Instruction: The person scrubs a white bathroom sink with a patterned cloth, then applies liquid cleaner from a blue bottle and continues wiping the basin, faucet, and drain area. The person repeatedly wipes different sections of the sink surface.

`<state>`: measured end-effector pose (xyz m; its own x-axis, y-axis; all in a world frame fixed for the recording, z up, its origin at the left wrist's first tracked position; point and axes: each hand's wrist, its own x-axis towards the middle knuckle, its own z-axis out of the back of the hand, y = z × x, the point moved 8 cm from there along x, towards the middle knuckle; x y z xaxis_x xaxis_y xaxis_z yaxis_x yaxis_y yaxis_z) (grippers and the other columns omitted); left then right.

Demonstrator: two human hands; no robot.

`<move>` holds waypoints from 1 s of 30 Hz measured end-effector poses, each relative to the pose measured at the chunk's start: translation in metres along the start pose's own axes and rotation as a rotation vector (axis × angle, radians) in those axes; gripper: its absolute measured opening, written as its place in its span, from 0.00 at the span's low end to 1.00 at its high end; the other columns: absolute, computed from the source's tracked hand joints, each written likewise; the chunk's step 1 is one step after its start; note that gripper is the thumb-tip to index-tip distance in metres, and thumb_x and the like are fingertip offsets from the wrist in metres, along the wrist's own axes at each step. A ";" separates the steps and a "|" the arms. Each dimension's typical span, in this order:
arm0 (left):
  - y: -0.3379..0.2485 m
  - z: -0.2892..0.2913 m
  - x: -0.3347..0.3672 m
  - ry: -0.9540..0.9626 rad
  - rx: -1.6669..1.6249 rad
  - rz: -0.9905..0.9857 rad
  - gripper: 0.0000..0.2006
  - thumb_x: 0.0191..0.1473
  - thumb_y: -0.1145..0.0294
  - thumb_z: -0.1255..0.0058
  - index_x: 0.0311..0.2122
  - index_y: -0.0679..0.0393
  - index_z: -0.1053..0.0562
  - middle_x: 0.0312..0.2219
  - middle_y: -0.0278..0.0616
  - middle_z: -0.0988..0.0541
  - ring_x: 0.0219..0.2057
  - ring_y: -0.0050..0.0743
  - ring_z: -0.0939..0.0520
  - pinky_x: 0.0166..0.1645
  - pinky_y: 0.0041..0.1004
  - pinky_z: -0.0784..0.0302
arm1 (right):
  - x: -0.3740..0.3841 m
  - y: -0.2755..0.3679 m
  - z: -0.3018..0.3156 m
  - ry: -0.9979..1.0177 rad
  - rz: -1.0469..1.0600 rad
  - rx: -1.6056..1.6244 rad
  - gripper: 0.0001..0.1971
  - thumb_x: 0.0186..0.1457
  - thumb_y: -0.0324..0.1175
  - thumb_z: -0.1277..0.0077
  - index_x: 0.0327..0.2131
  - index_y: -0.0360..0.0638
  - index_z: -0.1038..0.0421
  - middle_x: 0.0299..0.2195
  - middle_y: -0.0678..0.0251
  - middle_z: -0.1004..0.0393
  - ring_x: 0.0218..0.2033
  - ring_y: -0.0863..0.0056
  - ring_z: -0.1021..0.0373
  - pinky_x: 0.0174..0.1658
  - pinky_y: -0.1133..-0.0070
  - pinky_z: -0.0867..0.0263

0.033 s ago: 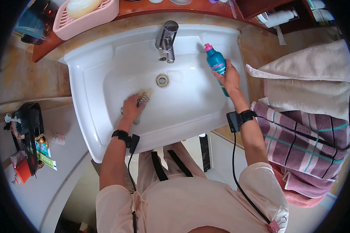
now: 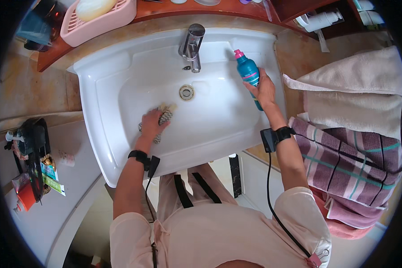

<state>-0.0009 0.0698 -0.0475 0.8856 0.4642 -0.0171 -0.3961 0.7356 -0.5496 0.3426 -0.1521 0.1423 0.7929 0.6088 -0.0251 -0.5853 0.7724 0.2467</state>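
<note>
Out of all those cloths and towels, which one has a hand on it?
The zigzag cloth in the sink, under the left hand. The towels are all right of the sink, with no hand on them.

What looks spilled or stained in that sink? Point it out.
A faint yellowish patch shows on the white sink just right of the drain, perhaps spilled liquid or a reflection. The drain also looks brownish around its edge, odd against the white.

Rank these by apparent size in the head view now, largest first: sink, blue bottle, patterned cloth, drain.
1. Sink
2. Blue bottle and patterned cloth: unranked, as the right hand covers part of the bottle and the left hand part of the cloth
3. Drain
</note>
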 end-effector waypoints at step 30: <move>-0.003 -0.003 -0.002 0.171 0.007 0.084 0.22 0.45 0.66 0.39 0.47 0.58 0.27 0.48 0.47 0.25 0.52 0.49 0.28 0.55 0.45 0.36 | 0.077 -0.013 -0.007 -0.217 0.168 -0.311 0.34 0.38 0.37 0.30 0.50 0.43 0.34 0.39 0.57 0.26 0.41 0.57 0.28 0.42 0.65 0.29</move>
<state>-0.0008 0.0648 -0.0479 0.8774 0.4338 -0.2048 -0.4715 0.7014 -0.5345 0.4106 -0.1140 0.1304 0.6799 0.7046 0.2034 -0.7066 0.7036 -0.0754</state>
